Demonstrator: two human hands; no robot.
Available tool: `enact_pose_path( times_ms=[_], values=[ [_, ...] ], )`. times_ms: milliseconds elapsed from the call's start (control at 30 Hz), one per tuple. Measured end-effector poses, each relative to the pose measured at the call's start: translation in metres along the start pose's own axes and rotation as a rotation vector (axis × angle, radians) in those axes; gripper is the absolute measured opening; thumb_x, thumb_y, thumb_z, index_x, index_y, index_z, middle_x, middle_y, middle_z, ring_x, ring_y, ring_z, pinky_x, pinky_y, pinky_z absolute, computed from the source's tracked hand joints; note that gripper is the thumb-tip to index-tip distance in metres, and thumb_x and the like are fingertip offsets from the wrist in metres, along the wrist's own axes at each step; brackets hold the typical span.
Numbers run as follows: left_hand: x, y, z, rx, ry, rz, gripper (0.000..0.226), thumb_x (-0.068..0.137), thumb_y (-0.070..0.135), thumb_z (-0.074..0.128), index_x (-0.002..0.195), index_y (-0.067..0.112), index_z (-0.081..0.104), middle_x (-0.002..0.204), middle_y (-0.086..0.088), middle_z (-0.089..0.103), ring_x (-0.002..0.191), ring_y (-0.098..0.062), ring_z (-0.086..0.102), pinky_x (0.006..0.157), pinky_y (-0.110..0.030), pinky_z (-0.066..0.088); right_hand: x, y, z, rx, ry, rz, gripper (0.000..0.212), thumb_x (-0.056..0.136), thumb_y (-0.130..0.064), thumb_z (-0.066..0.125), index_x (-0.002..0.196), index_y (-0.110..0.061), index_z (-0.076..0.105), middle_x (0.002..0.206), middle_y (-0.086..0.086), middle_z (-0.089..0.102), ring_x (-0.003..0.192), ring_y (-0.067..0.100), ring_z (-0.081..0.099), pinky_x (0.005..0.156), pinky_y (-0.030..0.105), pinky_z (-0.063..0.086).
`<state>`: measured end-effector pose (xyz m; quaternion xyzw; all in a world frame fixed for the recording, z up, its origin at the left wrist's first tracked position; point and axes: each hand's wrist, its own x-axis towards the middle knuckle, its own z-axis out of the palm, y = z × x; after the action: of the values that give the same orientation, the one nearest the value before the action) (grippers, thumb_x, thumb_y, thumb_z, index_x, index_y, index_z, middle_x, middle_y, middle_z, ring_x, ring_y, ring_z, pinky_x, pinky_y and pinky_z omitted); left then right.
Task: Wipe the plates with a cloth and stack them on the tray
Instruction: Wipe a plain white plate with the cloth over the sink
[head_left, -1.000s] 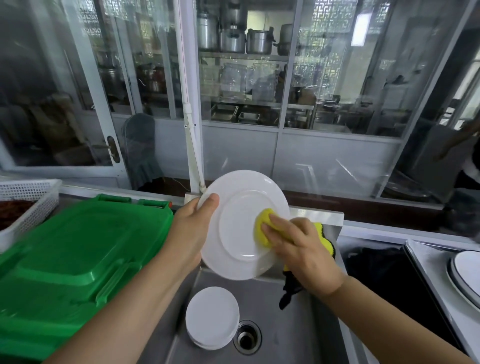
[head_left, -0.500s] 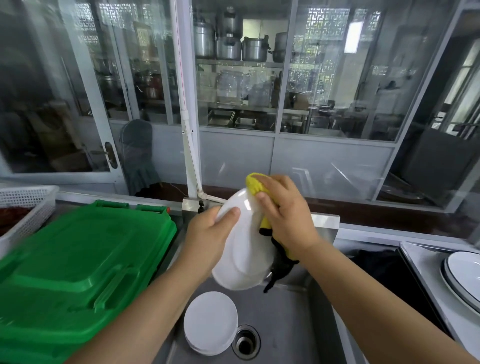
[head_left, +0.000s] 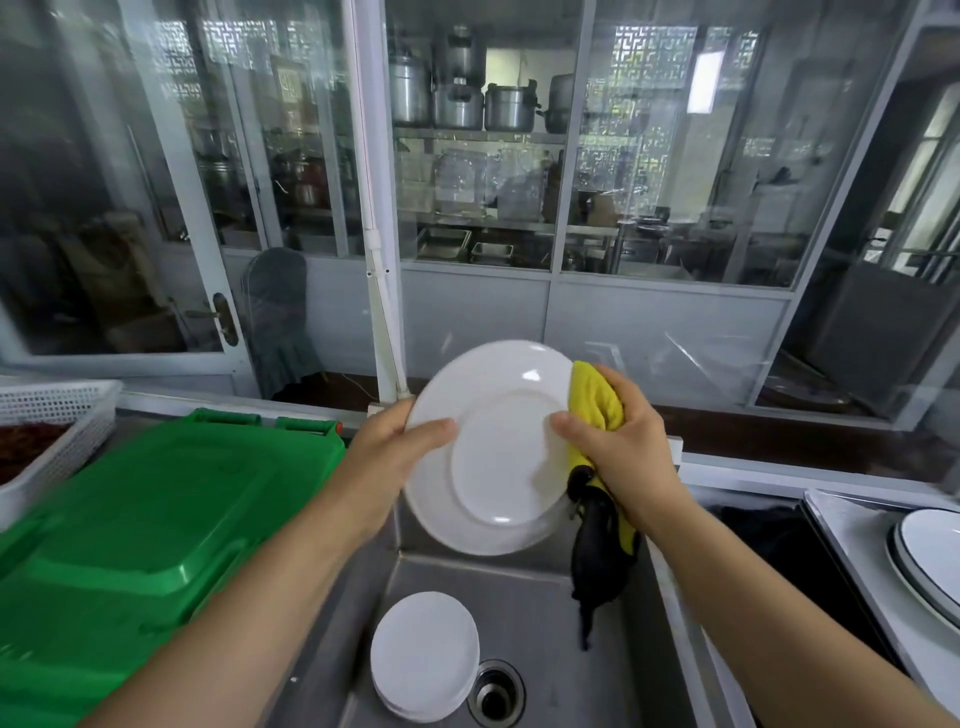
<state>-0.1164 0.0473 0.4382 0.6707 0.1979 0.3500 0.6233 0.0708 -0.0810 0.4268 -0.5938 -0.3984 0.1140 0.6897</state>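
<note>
Now the wiping step runs: above the sink (head_left: 519, 613), the left hand (head_left: 387, 457) grips one plate (head_left: 493, 447) by its rim, and the right hand's (head_left: 618, 441) fingers pinch one yellow cloth (head_left: 595, 397) on the opposite rim. Next, likely the tray right of the sink. One stack of plates (head_left: 423, 657) waits in the sink.

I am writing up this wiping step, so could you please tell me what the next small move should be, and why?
Probably draw the yellow cloth round the rim of the white plate. The right hand pinches the cloth over the plate's right edge, the left hand holds the opposite edge above the sink, and the plate's underside faces the camera.
</note>
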Motion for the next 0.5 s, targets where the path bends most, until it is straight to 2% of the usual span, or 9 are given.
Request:
enact_pose_path(
  times_ms=[100,167,233,333,400,467,500],
  values=[
    [0.017,0.017,-0.001,0.262,-0.077,0.027,0.021,0.076,0.032,0.073,0.083,0.012,0.069,0.081,-0.007,0.07,0.072,-0.02,0.064,0.069,-0.036,0.049,-0.001,-0.008,0.004,-0.232,-0.106,-0.099,0.056,0.066,-0.023,0.086,0.108,-0.046,0.056,0.104,-0.014,0.064,0.095,0.0,0.06,0.08,0.014,0.048],
    [0.02,0.02,0.003,0.396,-0.102,0.067,0.031,0.082,0.033,0.073,0.087,0.004,0.067,0.084,-0.013,0.071,0.075,-0.025,0.064,0.071,-0.042,0.051,-0.002,-0.012,0.007,-0.364,-0.132,-0.178,0.061,0.067,-0.024,0.085,0.11,-0.049,0.051,0.109,-0.012,0.057,0.099,-0.006,0.054,0.08,0.005,0.041],
    [0.018,0.019,0.007,0.399,-0.085,0.086,0.035,0.081,0.036,0.074,0.088,0.003,0.068,0.086,-0.017,0.071,0.077,-0.029,0.066,0.073,-0.044,0.052,-0.003,-0.017,0.007,-0.493,-0.158,-0.257,0.061,0.071,-0.029,0.083,0.12,-0.045,0.051,0.108,-0.011,0.05,0.096,-0.003,0.05,0.077,0.004,0.037],
    [0.012,0.016,0.013,0.373,-0.091,0.119,0.021,0.079,0.035,0.075,0.073,0.016,0.068,0.066,0.001,0.066,0.062,-0.012,0.058,0.059,-0.03,0.044,-0.002,-0.026,0.012,-0.772,-0.236,-0.549,0.065,0.076,-0.038,0.077,0.135,-0.03,0.05,0.114,-0.001,0.048,0.099,0.014,0.051,0.077,0.02,0.039],
    [0.009,0.015,0.019,0.334,-0.095,0.132,0.024,0.079,0.035,0.075,0.072,0.013,0.067,0.063,0.004,0.059,0.059,-0.009,0.051,0.059,-0.026,0.038,0.002,-0.033,0.014,-0.877,-0.278,-0.697,0.063,0.077,-0.039,0.073,0.135,-0.025,0.051,0.114,0.005,0.051,0.099,0.02,0.052,0.075,0.024,0.038],
    [0.007,0.018,0.022,0.291,-0.064,0.151,0.036,0.074,0.04,0.072,0.078,0.004,0.066,0.067,-0.003,0.057,0.063,-0.013,0.05,0.062,-0.03,0.037,0.007,-0.036,0.012,-0.846,-0.286,-0.685,0.061,0.078,-0.04,0.071,0.134,-0.028,0.052,0.114,0.003,0.05,0.1,0.015,0.05,0.074,0.023,0.039],
    [0.006,0.02,0.022,0.267,-0.044,0.16,0.035,0.073,0.04,0.071,0.078,0.006,0.067,0.068,-0.004,0.058,0.064,-0.014,0.051,0.062,-0.031,0.038,0.009,-0.035,0.01,-0.781,-0.272,-0.642,0.059,0.078,-0.041,0.07,0.134,-0.031,0.051,0.114,-0.001,0.049,0.101,0.009,0.049,0.076,0.022,0.04]
  ],
)
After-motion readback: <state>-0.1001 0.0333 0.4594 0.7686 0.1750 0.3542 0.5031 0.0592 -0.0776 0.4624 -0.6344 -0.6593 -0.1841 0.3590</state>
